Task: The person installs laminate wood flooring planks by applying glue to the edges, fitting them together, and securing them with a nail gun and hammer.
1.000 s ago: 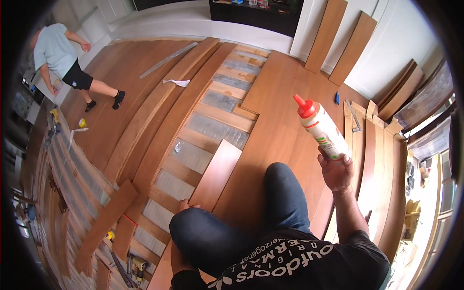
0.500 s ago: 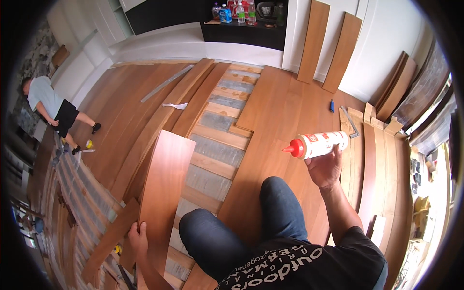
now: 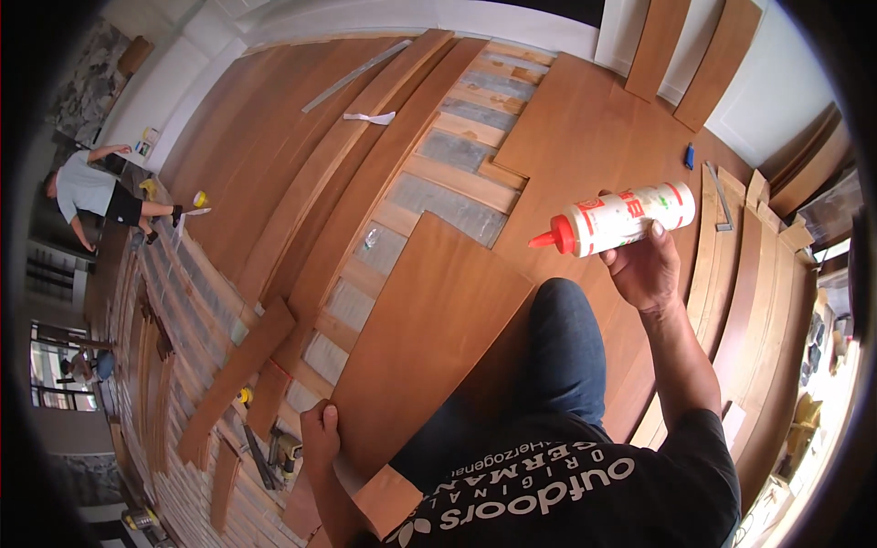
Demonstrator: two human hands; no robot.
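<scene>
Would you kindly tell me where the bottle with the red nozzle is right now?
In the head view, the bottle is right of centre, held in the right hand above the wooden floor, nozzle pointing left.

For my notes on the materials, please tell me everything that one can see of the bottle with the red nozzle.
The bottle is a whitish cylinder, apparently plastic, with mostly red print. Its red cap carries a pointed nozzle. The right hand holds it in the air above the floorboards, thumb on the near side. It stretches across the picture, nozzle toward left and slightly lower in view. Whether the tip is sealed cannot be told.
</scene>
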